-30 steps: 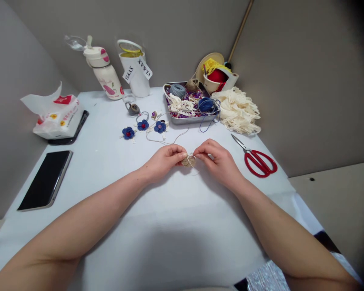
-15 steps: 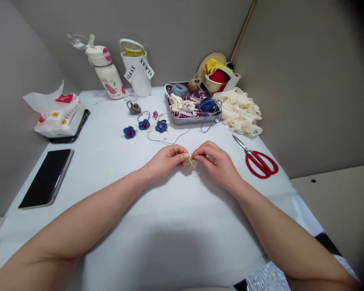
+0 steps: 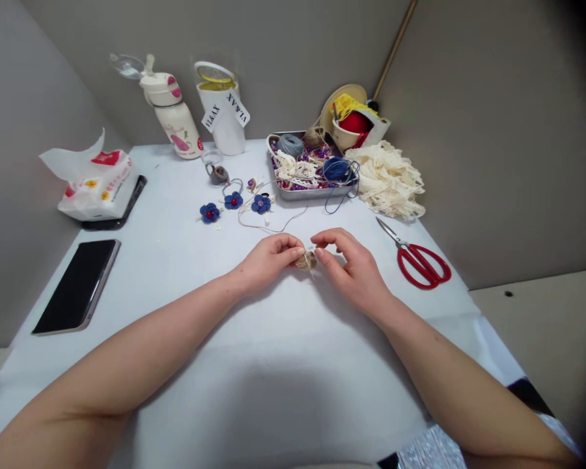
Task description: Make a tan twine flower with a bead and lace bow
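Note:
Between thumb and fingers, my left hand (image 3: 277, 256) pinches a small tan piece of looped cord (image 3: 305, 261) above the middle of the table. Thin pale strands hang down from its front. Just to its right is my right hand (image 3: 348, 264), thumb and index finger parted; whether a fingertip still touches the piece I cannot tell. Beyond the hands lie several blue crocheted flowers (image 3: 209, 213) with bead centres. A thin grey cord (image 3: 273, 229) trails over the table near them.
A metal tray (image 3: 317, 194) of yarn balls and beads stands at the back, beside cream lace (image 3: 385, 179). Red-handled scissors (image 3: 422, 264) lie at right. On the left are a phone (image 3: 75, 286) and a tissue pack (image 3: 100, 185). A bottle (image 3: 178, 124) and white cup (image 3: 227, 130) stand behind.
My right thumb and index finger have come apart, and the hand has eased slightly right of the tan piece. My left hand keeps its pinch. The view has shifted a little.

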Demonstrator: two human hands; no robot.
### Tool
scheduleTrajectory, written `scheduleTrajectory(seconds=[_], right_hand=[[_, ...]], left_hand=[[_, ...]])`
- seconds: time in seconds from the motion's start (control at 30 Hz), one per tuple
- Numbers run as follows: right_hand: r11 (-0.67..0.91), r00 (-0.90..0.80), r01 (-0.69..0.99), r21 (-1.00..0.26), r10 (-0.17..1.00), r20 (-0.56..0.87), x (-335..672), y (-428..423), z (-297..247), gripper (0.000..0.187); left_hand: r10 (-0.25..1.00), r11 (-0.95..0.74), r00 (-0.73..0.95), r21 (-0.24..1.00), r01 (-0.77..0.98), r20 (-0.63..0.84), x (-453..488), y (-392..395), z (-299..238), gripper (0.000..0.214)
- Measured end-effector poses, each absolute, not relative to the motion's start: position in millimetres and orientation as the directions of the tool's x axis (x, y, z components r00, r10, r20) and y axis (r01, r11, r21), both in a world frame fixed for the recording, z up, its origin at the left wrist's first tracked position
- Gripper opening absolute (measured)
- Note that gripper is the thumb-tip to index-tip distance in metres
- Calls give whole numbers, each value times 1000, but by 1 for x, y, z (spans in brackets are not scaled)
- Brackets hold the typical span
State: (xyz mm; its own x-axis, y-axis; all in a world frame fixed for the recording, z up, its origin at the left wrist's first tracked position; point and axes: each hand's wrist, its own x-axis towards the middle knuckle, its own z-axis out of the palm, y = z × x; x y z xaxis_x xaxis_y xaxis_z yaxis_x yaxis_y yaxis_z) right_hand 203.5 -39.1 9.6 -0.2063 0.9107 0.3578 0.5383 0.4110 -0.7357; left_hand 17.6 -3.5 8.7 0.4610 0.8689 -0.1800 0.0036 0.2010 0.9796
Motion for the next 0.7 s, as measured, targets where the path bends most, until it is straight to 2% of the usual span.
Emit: scheduleTrajectory(seconds=[0.1, 0.23, 0.33, 0.4, 0.53, 0.6, 0.7], right_hand=[[452, -203, 567, -688, 887, 415, 204, -37, 10, 10], [368, -250, 651, -663, 930, 270, 203, -36, 6, 26], [370, -341, 690, -623, 924, 171, 203, -36, 3, 7], [330, -336, 647, -687, 933, 132, 207, -35, 5, 6], [32, -240, 381, -924, 969, -66, 226, -28, 20, 12], [-65, -270, 289, -955, 952, -146, 240, -19, 30, 16], [-73, -308, 263, -962, 939, -155, 258, 2, 41, 20]], left_hand=[[907, 144, 396, 989, 33, -145, 18, -3, 10, 17], [949, 75, 303, 996, 57, -89, 17, -1, 7, 16], [957, 71, 279, 996, 54, -83, 16, 1, 4, 14], [956, 94, 274, 994, 48, -104, 16, 2, 4, 13], [941, 157, 294, 986, 53, -165, 16, 2, 8, 12], [917, 195, 346, 980, 49, -200, 15, 2, 10, 12], [866, 268, 435, 963, 12, -246, 14, 1, 11, 15]])
